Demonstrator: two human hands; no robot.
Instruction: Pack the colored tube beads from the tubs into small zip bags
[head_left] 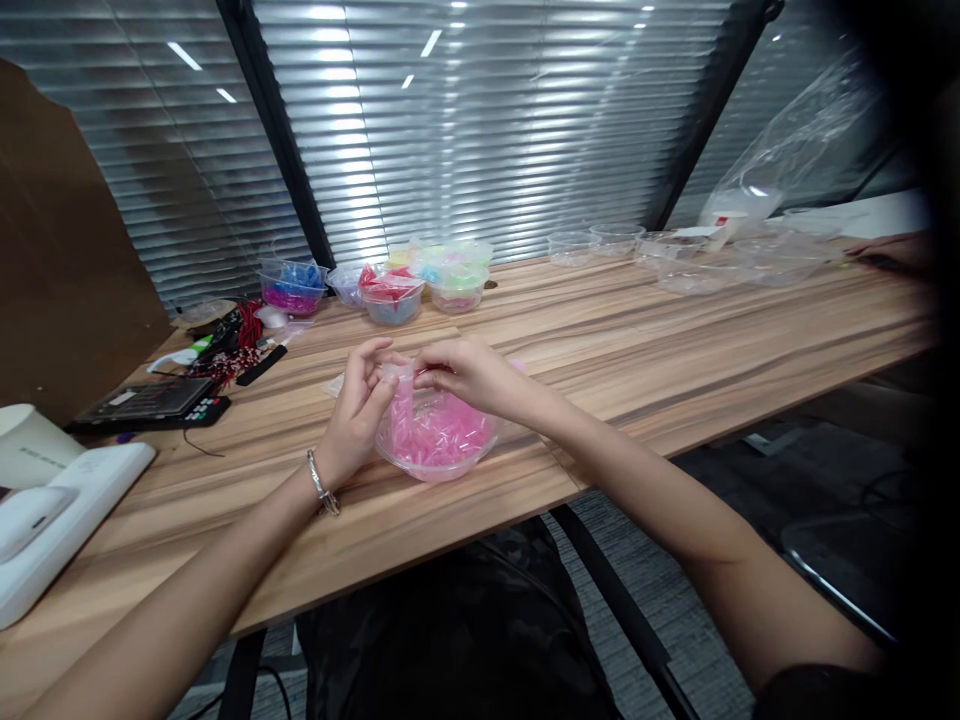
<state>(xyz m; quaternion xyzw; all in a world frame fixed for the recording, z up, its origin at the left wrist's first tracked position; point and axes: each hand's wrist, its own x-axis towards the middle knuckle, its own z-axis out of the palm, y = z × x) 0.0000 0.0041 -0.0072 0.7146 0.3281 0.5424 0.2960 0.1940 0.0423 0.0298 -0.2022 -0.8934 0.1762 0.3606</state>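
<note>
Left arm: bare, reaching in from the lower left, silver bracelet at the wrist. Right arm: bare, extended from the lower right, forearm slanting inward, wrist over the table.

Left hand: thumb raised, fingers bent over; grip closed on a translucent pink strip, held upright. Right hand: palm down, fingers curled inward to the strip's upper edge; cannot tell whether its grip holds the strip or only touches it.

Clear round bowl: one, on the table below both hands, containing crinkled pink pieces. The strip stands over its left part.

Left side of table: white block-shaped device; paper cup beside it; farther back, a tangle of red and black wires.

Beyond the hands: clear tub of blue and purple pieces; clear tub with red pieces; to their right, clear tubs.

At far right: another person's hand, partly shadowed. Behind the table: horizontal blinds.
</note>
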